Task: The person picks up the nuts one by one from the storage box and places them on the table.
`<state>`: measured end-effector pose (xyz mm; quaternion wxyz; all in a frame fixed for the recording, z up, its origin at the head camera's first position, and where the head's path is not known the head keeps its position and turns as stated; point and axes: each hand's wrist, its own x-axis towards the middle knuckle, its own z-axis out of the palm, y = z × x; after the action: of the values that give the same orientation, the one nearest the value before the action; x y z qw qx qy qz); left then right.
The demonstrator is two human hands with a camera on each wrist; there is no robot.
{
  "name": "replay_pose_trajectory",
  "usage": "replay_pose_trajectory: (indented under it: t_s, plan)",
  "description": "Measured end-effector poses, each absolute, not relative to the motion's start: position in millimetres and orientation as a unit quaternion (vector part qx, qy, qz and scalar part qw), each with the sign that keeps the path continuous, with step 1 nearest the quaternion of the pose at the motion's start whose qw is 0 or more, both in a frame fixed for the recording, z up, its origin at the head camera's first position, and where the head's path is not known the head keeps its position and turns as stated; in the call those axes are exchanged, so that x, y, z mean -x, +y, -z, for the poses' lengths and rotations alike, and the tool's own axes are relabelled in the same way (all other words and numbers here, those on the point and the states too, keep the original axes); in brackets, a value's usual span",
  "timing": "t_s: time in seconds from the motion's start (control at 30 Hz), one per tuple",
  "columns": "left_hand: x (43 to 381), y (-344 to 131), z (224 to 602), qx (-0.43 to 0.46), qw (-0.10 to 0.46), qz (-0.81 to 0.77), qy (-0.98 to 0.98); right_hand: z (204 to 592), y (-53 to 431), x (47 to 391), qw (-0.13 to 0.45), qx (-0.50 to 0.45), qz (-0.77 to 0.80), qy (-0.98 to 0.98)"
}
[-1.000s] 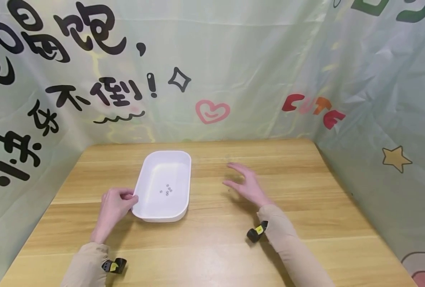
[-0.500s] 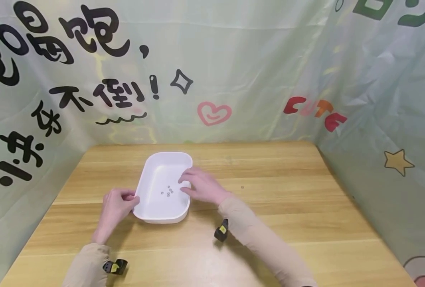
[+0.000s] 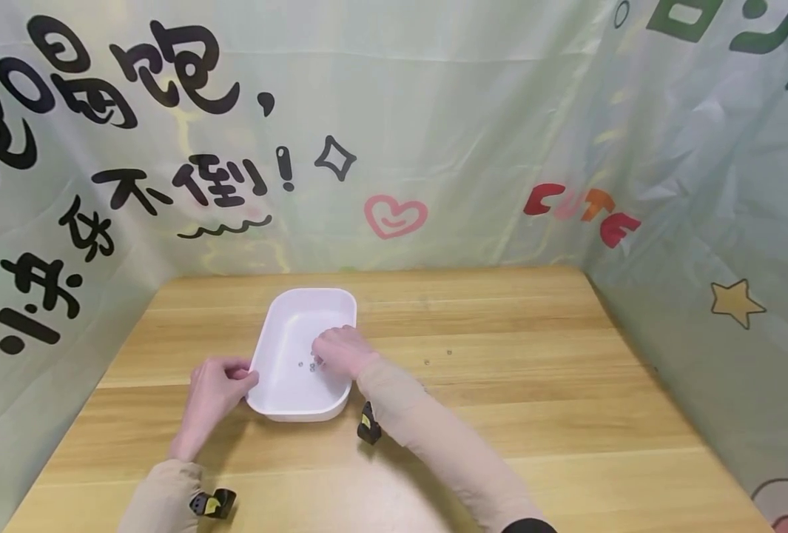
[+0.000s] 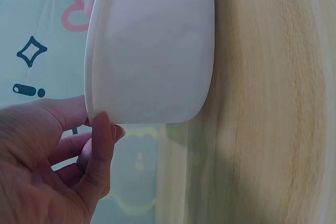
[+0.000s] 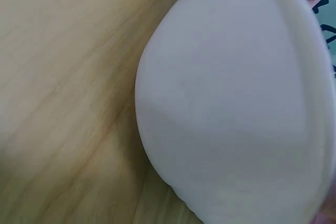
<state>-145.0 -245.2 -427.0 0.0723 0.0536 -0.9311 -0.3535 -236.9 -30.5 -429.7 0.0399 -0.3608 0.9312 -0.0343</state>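
A white rectangular tray (image 3: 287, 389) stands on the table, left of the middle. My left hand (image 3: 217, 389) grips its left rim; in the left wrist view, the thumb (image 4: 101, 145) and fingers pinch the edge from both sides. My right hand (image 3: 345, 352) reaches over the right rim into the tray, fingers bent down beside several small grey ring-like pieces (image 3: 300, 364). Whether its fingertips hold one I cannot tell. Two similar pieces lie on the table, a nearer ring-like piece (image 3: 427, 362) and a farther one (image 3: 450, 352).
The wooden table (image 3: 500, 414) spreads to the right and front of the tray. A printed cloth (image 3: 460, 148) hangs behind it and along both sides. A small black camera sits on the left wrist (image 3: 214, 503) and another on the right wrist (image 3: 368, 424).
My right hand has moved left from above the table into the tray, its fingers lowering to the small pieces. A piece on the table has come into view. My left hand keeps its grip.
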Motion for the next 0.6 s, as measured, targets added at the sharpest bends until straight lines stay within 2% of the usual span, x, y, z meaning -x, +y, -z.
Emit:
replay_pose_trajectory:
  t_s: [0.2, 0.6]
  plan:
    - [146, -244, 427, -0.057, 0.069, 0.356, -0.93, 439, -38, 242, 0.027, 0.347, -0.01, 0.937]
    - [146, -244, 425, -0.061, 0.068, 0.353, -0.931, 441, -43, 242, 0.022, 0.331, 0.002, 0.943]
